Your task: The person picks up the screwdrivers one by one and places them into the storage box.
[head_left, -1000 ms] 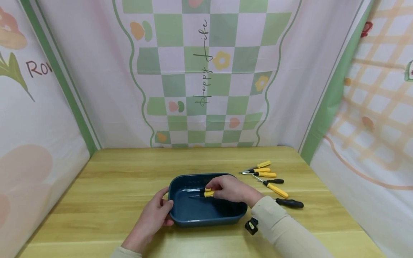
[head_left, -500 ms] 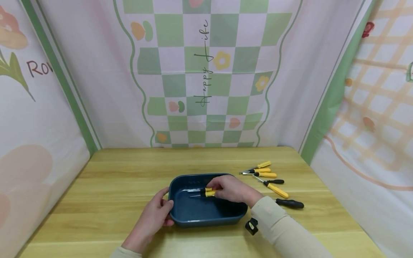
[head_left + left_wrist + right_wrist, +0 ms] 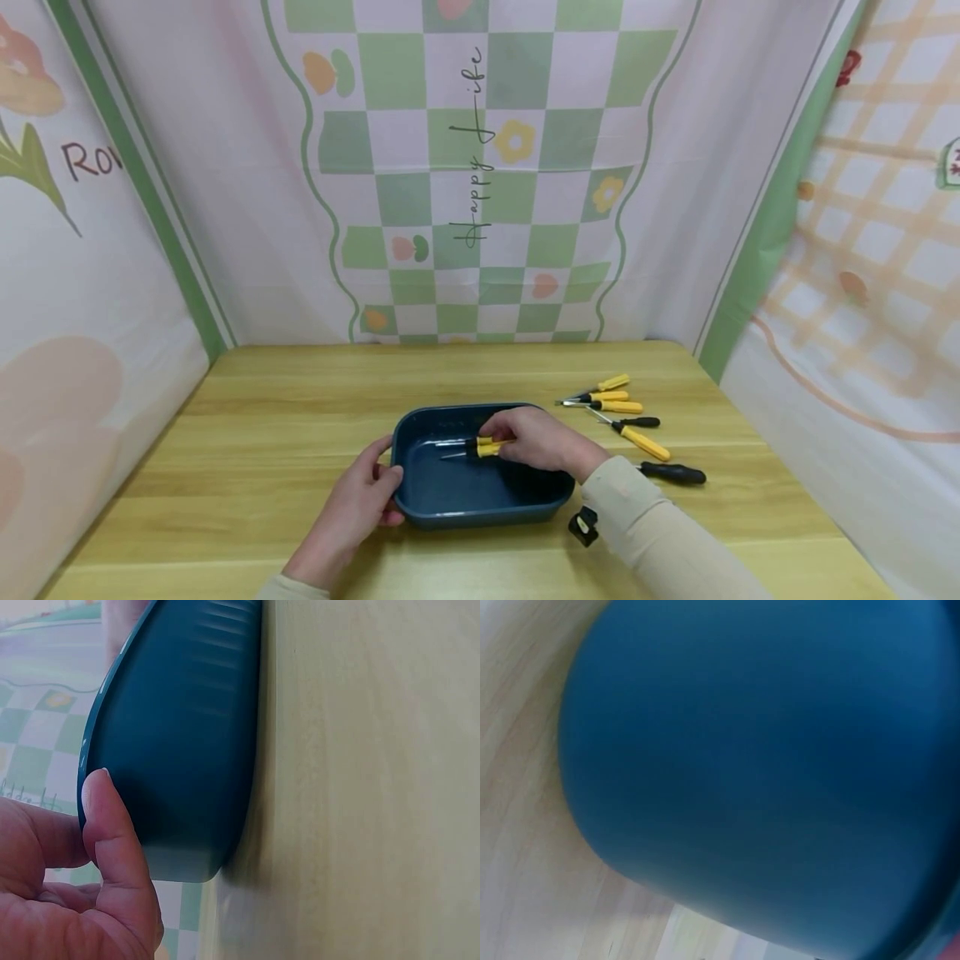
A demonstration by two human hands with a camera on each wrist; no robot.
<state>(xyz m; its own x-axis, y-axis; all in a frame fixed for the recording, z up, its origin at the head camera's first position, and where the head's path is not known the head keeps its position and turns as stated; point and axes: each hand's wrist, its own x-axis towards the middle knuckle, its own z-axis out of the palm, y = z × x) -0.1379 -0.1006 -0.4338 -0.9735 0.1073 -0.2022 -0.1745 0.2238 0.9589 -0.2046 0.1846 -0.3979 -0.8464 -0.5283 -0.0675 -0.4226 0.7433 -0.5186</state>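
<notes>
L hand (image 3: 360,500) has blue dish (image 3: 438,493) by its L end, thumb & fingers pinching it at rim. R hand (image 3: 538,437) in over dish's R end, fingers curled, pinching yellow handles of screwdrivers (image 3: 486,450) inside; grip on each: can't tell. Shafts point L, short of L wall. Worktop (image 3: 300,396) runs L & far of dish; loose tools (image 3: 645,443) R. R sleeve (image 3: 678,533) slants in from near R.
</notes>
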